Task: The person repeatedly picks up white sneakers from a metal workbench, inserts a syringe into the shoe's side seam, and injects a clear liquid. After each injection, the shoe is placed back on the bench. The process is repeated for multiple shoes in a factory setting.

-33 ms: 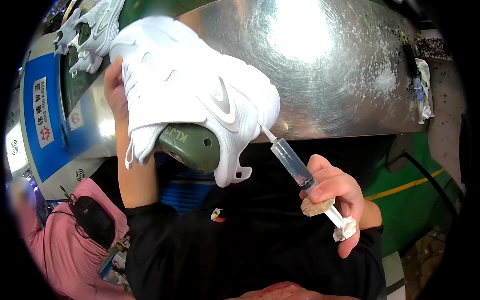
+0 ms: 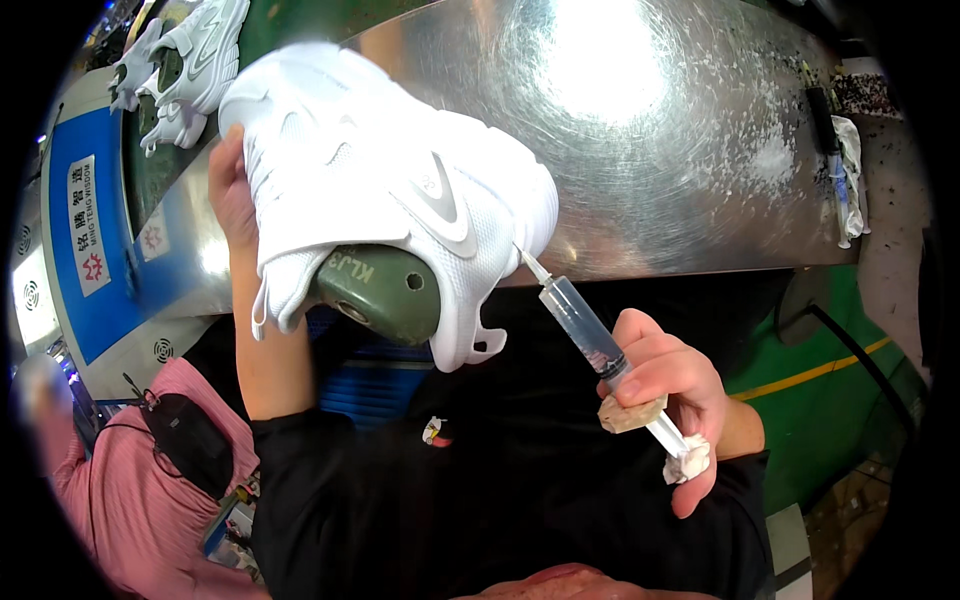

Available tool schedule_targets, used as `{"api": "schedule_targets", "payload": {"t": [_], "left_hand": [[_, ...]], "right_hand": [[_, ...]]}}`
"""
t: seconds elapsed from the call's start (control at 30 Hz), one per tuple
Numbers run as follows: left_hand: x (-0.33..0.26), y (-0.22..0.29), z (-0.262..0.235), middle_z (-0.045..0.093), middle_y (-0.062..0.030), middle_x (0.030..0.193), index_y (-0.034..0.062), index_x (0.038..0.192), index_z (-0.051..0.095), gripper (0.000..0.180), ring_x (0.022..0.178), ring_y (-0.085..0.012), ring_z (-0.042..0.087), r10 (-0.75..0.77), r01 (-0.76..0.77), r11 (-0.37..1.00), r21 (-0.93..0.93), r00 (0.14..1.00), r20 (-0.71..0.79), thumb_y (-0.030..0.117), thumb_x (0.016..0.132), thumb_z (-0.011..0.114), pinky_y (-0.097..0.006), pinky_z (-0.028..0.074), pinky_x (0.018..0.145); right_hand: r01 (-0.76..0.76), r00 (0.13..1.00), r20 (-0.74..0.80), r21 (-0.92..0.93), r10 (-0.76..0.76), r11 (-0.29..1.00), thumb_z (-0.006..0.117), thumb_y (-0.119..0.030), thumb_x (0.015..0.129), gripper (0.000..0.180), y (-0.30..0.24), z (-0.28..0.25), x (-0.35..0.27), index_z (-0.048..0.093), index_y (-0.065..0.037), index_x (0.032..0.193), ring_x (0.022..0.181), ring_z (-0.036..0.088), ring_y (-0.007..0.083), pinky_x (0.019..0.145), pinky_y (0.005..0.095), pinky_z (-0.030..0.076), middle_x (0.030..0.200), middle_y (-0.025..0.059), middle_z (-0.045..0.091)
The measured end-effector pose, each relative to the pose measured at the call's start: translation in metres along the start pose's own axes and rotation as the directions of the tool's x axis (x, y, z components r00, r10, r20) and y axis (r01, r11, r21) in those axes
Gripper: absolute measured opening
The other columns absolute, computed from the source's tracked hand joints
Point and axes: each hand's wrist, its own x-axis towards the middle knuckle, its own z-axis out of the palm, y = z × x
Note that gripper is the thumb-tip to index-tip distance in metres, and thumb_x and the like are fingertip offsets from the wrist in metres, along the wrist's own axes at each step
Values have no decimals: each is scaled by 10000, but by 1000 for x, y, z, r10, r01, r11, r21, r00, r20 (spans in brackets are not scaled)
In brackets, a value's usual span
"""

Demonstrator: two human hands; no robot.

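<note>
A white sneaker point(image 2: 380, 170) sits on a dark green shoe last point(image 2: 385, 285), held up over the edge of the metal table. My left hand point(image 2: 232, 200) grips the sneaker from its left side, fingers hidden behind it. My right hand point(image 2: 670, 380) holds a clear syringe point(image 2: 585, 320), whose needle tip touches the sneaker's right end near the sole edge. The same hand also pinches a small beige block point(image 2: 630, 412). A white wad point(image 2: 688, 462) sits at the plunger end.
A shiny steel table point(image 2: 680, 150) lies ahead, with a dark tool and white cloth point(image 2: 845, 160) at its right edge. More white sneakers point(image 2: 185, 60) stand on a green belt at top left beside a blue panel point(image 2: 95, 230). A person in pink point(image 2: 130, 480) is at lower left.
</note>
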Motion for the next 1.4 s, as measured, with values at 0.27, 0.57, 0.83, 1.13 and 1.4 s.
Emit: {"api": "schedule_targets", "payload": {"t": [0.27,0.57,0.83,1.13,1.4], "left_hand": [[-50,21,-59,557,-214,1197,-61,1260,446,458,1078,-318,574,66,-60,915,399,998,-3,205,887,455,-424,455,956],[-121,4,-97,433,-182,1360,-7,1361,345,503,1216,-316,474,18,0,966,259,998,-63,78,882,474,-460,384,1039],[-161,-38,-60,485,-217,1296,-93,1342,300,723,1202,-314,494,-158,164,984,70,983,-90,127,766,676,-436,358,1052],[-163,-77,-25,429,-215,1333,-21,1392,251,855,1206,-355,472,-282,286,956,-70,958,54,113,674,695,-496,388,1011],[-165,-90,-20,449,-217,1314,-25,1375,279,805,1204,-367,469,-356,389,903,-184,915,190,72,679,673,-508,379,1012]], "right_hand": [[76,996,57,-187,-67,979,782,-538,611,807,5,2,19,542,10,1152,794,539,181,695,296,339,1017,63,644],[52,998,58,-288,-36,956,800,-472,611,785,15,8,29,519,8,1166,762,513,201,711,318,361,1015,62,621],[10,998,55,-262,4,965,821,-461,577,802,17,14,27,524,-3,1164,756,492,207,700,318,357,1016,62,620],[-27,999,39,-249,38,968,829,-514,528,847,14,20,30,546,-17,1152,732,465,207,678,312,342,1041,63,616],[-6,999,50,-241,19,970,817,-534,548,839,6,31,34,549,-13,1149,750,498,201,665,310,336,1051,70,608]]}}
